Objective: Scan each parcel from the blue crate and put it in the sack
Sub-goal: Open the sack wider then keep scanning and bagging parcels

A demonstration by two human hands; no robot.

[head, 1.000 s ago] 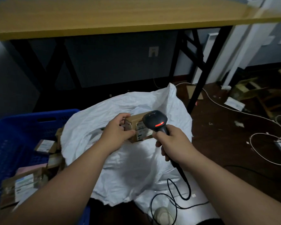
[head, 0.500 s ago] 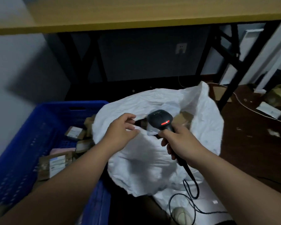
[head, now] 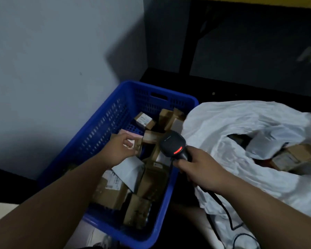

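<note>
1. Crate: blue plastic with perforated walls, standing on the floor against a grey wall. It holds a loose pile of parcels.
2. Parcels in the crate: mostly brown cardboard boxes with white labels, one pink parcel near the middle and one grey mailer lying on top of the boxes. Small boxes lean against the far wall of the crate.
3. Left hand: reaches into the crate over the pile, just beside the pink parcel and a small box. The fingers are curled, with thumb and fingertips close to the box edge. Whether they already pinch a parcel cannot be told; the view is blurred there.
4. Right hand: fingers clamped round the handle of a black scanner. The scanner head sits over the right rim of the crate and shows a red light on its top. Its black cable runs down from under the hand toward the floor.
5. Sack: white, crumpled, lying just right of the crate and touching its right rim. Its mouth is open toward the camera.
6. Parcels in the sack: brown boxes and a pale mailer are visible inside the opening.
7. Table: a yellow edge crosses the top right, with dark legs below it.
</note>
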